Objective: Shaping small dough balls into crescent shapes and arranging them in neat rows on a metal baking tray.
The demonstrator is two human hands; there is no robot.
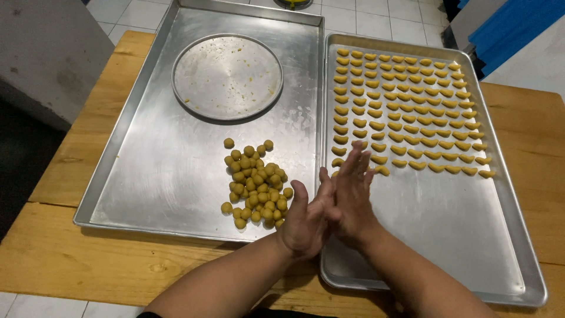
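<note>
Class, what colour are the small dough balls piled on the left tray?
Yellow-ochre, a mustard tone; the dough balls show best in the head view, heaped on the silver left tray.

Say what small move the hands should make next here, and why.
Probably lay a shaped piece at the end of the last row of crescents: the left hand and right hand are pressed palm to palm, and that row stops short.

Location: a kitchen or small bakery work area. Indicators: a wooden table (70,247) on a white tiled floor (376,17) carries two large metal baking trays (147,176). One tray holds a round metal pan (228,77) and a pile of yellow dough balls (256,185); the other holds rows of shaped crescent dough pieces (406,112).
</note>
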